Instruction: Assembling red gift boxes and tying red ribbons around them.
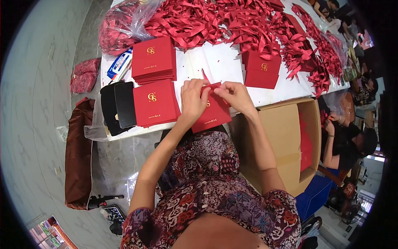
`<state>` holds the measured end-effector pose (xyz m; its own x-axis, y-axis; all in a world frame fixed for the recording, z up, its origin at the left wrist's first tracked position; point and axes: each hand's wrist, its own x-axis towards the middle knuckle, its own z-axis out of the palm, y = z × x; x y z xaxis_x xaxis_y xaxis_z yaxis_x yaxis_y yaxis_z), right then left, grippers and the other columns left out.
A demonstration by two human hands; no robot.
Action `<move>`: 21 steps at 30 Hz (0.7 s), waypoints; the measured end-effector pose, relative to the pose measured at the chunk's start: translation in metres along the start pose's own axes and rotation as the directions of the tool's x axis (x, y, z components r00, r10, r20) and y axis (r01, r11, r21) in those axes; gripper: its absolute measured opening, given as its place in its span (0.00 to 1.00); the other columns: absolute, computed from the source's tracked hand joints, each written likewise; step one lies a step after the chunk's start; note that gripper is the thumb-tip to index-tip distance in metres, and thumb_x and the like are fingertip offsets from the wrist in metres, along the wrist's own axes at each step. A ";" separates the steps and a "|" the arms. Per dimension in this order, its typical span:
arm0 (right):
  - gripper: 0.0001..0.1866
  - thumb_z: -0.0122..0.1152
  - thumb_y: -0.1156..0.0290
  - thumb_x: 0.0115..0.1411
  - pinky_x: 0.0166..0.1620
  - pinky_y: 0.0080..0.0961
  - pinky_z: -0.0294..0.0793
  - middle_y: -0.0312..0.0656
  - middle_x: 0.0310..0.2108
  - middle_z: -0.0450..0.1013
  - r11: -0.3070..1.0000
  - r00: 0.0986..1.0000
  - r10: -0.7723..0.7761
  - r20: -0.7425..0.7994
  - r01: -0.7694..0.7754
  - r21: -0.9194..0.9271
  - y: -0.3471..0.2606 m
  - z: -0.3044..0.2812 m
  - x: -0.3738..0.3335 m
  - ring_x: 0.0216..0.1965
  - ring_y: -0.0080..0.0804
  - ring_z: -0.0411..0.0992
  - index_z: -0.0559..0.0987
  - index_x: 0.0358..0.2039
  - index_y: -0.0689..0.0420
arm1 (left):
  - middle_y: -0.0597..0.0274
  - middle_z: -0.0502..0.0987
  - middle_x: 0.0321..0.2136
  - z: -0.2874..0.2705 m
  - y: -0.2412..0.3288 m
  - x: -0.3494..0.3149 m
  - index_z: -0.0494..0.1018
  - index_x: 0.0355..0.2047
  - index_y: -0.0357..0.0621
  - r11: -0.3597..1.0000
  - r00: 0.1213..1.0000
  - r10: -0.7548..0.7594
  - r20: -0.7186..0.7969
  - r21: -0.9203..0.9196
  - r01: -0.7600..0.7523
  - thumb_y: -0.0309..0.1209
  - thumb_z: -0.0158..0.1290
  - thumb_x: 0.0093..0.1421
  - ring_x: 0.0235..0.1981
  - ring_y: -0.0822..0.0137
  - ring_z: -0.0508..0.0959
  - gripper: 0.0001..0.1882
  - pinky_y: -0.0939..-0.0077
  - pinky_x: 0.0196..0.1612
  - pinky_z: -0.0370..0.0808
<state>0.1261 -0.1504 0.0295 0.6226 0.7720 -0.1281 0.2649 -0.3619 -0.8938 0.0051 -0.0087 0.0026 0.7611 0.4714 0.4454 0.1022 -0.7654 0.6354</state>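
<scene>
A flat red paper piece (pixel 211 111) with gold print lies at the table's front edge, partly over my lap. My left hand (pixel 193 98) is closed on its upper left, thumb pressed near the top edge. At the upper right corner my right hand (pixel 238 98) pinches the same piece, thumb and fingertips together. A narrow red ribbon end (pixel 205 74) sticks up past the top edge between my hands. My fingers cover most of that edge, so how the ribbon joins it is hidden. Left of my hands sits a low stack of matching red pieces (pixel 155 103).
Behind it is a taller red stack (pixel 152 58); more red pieces (pixel 262 68) lie right. Red ribbons (pixel 186 20) heap along the back. A black phone-like slab (pixel 124 103) rests at the left edge. An open cardboard box (pixel 271 137) stands by my right arm. Another person (pixel 346 139) works at right.
</scene>
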 end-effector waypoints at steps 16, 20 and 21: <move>0.08 0.64 0.70 0.58 0.32 0.32 0.73 0.44 0.26 0.77 0.984 0.931 0.018 -0.364 -0.081 -0.159 0.028 0.019 0.031 0.28 0.37 0.76 0.78 0.33 0.62 | 0.64 0.75 0.24 -0.011 0.013 -0.063 0.67 0.44 0.38 0.463 0.736 -0.352 0.578 -0.575 0.674 0.26 0.43 0.69 0.23 0.76 0.73 0.06 0.81 0.30 0.72; 0.12 0.61 0.75 0.55 0.43 0.32 0.73 0.49 0.41 0.71 0.868 0.829 -0.420 -0.369 0.249 -0.430 0.008 0.018 0.011 0.45 0.44 0.72 0.76 0.41 0.58 | 0.66 0.76 0.25 -0.027 -0.005 -0.052 0.71 0.43 0.38 0.480 0.706 -0.423 0.568 -0.521 0.706 0.27 0.45 0.68 0.22 0.78 0.73 0.08 0.81 0.26 0.72; 0.12 0.61 0.75 0.55 0.43 0.32 0.73 0.49 0.41 0.71 0.868 0.829 -0.421 -0.368 0.250 -0.430 0.000 0.021 0.005 0.45 0.44 0.72 0.76 0.41 0.58 | 0.66 0.76 0.25 -0.030 -0.010 -0.047 0.72 0.43 0.37 0.495 0.711 -0.438 0.550 -0.512 0.702 0.27 0.45 0.68 0.22 0.79 0.74 0.08 0.82 0.26 0.72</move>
<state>0.1139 -0.1354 0.0197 0.6756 0.6004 0.4280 0.7019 -0.3460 -0.6226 -0.0513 -0.0097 -0.0060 0.8488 0.4293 -0.3087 0.2566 0.1759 0.9504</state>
